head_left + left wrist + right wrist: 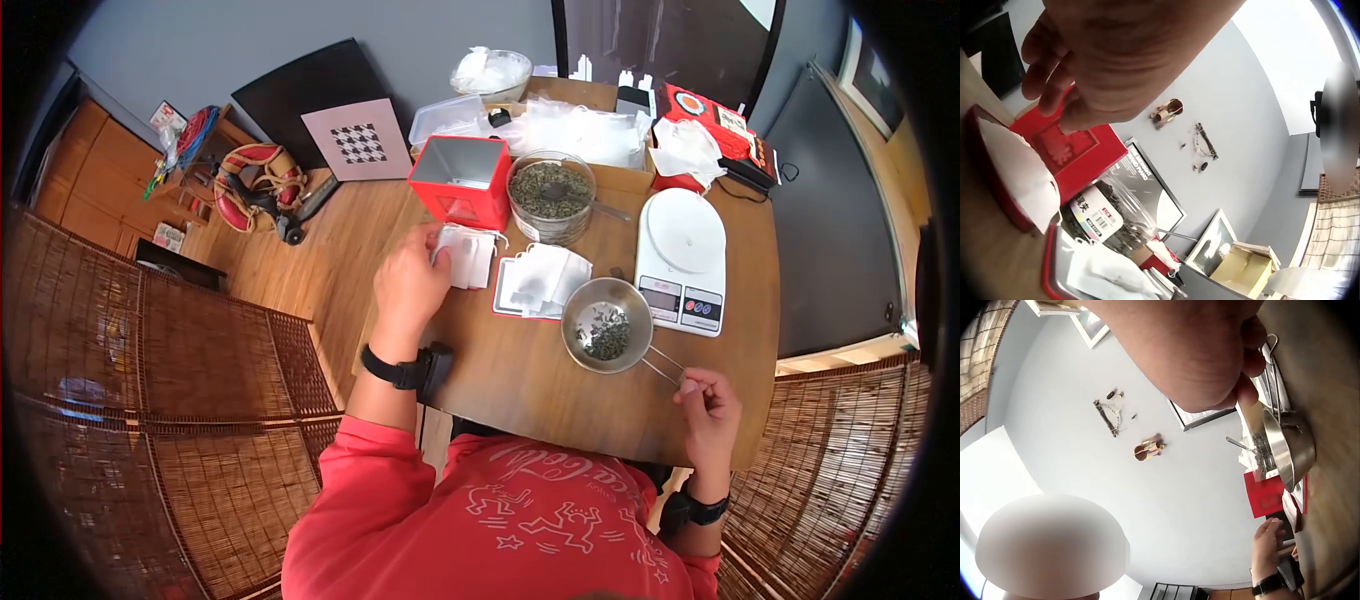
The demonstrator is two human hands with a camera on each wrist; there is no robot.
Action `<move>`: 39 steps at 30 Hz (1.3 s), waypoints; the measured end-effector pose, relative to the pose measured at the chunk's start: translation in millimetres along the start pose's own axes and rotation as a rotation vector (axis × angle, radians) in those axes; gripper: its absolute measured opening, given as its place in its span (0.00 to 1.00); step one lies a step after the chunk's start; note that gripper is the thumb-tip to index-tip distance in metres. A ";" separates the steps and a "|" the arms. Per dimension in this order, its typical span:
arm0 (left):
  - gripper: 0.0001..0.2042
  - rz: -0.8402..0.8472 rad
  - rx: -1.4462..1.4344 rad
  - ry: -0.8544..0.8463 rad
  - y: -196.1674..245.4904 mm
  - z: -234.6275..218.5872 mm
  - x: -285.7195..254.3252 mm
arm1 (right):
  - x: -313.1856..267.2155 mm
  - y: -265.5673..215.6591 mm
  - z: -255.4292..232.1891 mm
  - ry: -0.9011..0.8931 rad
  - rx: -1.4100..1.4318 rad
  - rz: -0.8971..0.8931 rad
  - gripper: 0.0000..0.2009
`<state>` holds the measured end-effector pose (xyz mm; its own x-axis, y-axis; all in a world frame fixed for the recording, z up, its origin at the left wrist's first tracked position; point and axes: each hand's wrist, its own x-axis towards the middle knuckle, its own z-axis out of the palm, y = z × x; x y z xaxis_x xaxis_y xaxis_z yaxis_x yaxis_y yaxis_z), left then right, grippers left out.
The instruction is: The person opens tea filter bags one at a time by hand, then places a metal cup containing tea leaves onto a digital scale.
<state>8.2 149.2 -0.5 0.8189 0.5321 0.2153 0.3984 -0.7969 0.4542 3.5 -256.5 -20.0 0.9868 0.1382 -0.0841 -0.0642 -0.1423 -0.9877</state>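
Steel cup (606,326), wire-handled, dark tea leaves (604,334) inside, near-empty.

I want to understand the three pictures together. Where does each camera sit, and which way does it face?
Head: above, facing down at the brown wooden table; both arms show.
Left wrist: low under the left hand, facing up past the red square tin.
Right wrist: under the right hand, facing up at the wall; the round steel cup with wire handle shows.
Shared: the tin and steel cup appear from the head too.
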 end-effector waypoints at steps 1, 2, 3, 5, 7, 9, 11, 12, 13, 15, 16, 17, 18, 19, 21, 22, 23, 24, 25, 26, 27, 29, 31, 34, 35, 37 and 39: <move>0.20 -0.054 0.037 -0.062 -2.4 -1.5 -0.8 | 0.0 1.8 -1.0 0.002 0.016 0.013 0.06; 0.20 -0.061 0.039 -0.061 -5.0 0.2 -1.0 | 0.7 2.8 -0.5 -0.005 0.015 0.015 0.06; 0.22 -0.079 0.068 -0.100 -7.6 3.9 -0.4 | 1.6 3.7 0.2 -0.015 0.024 0.026 0.06; 0.25 -0.098 0.097 -0.138 -6.6 5.3 0.3 | 2.0 3.6 2.4 -0.025 0.034 0.038 0.06; 0.26 -0.152 0.111 -0.198 -2.4 4.1 1.6 | 2.3 1.0 6.5 -0.064 0.031 0.008 0.06; 0.26 -0.154 0.104 -0.190 -2.1 4.1 2.0 | 1.7 -1.3 8.4 -0.072 0.034 0.009 0.06; 0.26 -0.158 0.095 -0.182 -3.6 5.2 2.8 | 1.1 -2.8 8.5 -0.082 0.036 0.010 0.06; 0.24 -0.159 0.072 -0.148 -6.0 6.8 3.6 | 0.6 -3.3 8.3 -0.077 0.035 0.023 0.06; 0.21 -0.159 0.048 -0.114 -8.2 8.3 4.4 | 0.3 -3.4 7.9 -0.073 0.033 0.036 0.06; 0.20 -0.139 0.049 -0.092 -12.4 9.1 6.0 | -0.6 -2.0 6.3 -0.073 0.021 0.041 0.06; 0.19 -0.117 0.052 -0.069 -13.7 9.1 6.1 | -1.0 -1.3 5.4 -0.074 0.013 0.047 0.06; 0.19 -0.118 0.051 -0.070 -14.2 8.9 5.4 | -1.2 -1.0 4.9 -0.074 0.012 0.047 0.06; 0.19 -0.115 0.042 -0.063 -14.4 8.2 4.7 | -1.3 -0.7 4.6 -0.071 0.004 0.049 0.06; 0.20 -0.112 0.034 -0.057 -14.4 7.7 4.3 | -1.3 -0.5 4.6 -0.068 -0.003 0.050 0.06; 0.20 -0.113 0.014 -0.056 -15.9 11.6 5.1 | -0.6 0.6 5.3 -0.068 0.006 0.046 0.06; 0.20 -0.115 -0.006 -0.058 -16.8 13.5 5.2 | -0.6 1.1 5.9 -0.069 0.015 0.045 0.06; 0.20 -0.116 -0.005 -0.058 -16.8 14.7 6.7 | -0.4 1.2 6.8 -0.069 0.016 0.046 0.06; 0.21 -0.126 -0.001 -0.076 -16.4 16.0 8.8 | -0.3 1.2 7.9 -0.073 0.016 0.045 0.06; 0.21 -0.136 0.002 -0.094 -16.0 17.5 9.5 | -0.3 0.9 8.4 -0.076 0.017 0.045 0.06; 0.21 -0.134 0.001 -0.096 -16.2 19.1 9.6 | -0.5 0.2 8.4 -0.073 0.015 0.046 0.06; 0.21 -0.127 0.009 -0.089 -16.6 20.4 10.6 | -0.7 -0.4 8.5 -0.072 0.027 0.053 0.06; 0.21 -0.114 0.016 -0.084 -17.8 22.3 12.7 | -1.1 -0.1 7.3 -0.066 0.040 0.061 0.06; 0.20 -0.128 -0.011 -0.094 -20.0 23.0 13.4 | -1.2 0.4 4.7 -0.064 0.029 0.062 0.06; 0.19 -0.131 0.002 -0.084 -21.0 20.3 14.2 | -1.7 2.8 1.7 -0.058 0.038 0.069 0.07; 0.19 -0.128 0.000 -0.089 -21.9 19.5 13.9 | -1.7 4.1 1.0 -0.053 0.036 0.071 0.07; 0.18 -0.114 -0.001 -0.078 -24.6 17.3 13.0 | -1.0 7.7 1.0 -0.055 0.022 0.070 0.06; 0.18 -0.118 0.005 -0.073 -26.1 12.0 13.2 | 1.9 13.7 7.6 -0.061 0.035 0.050 0.06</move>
<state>13.6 173.6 -19.9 0.7940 0.6001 0.0969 0.4956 -0.7315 0.4683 3.4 -250.7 -34.6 0.9713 0.1917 -0.1407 -0.1199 -0.1163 -0.9860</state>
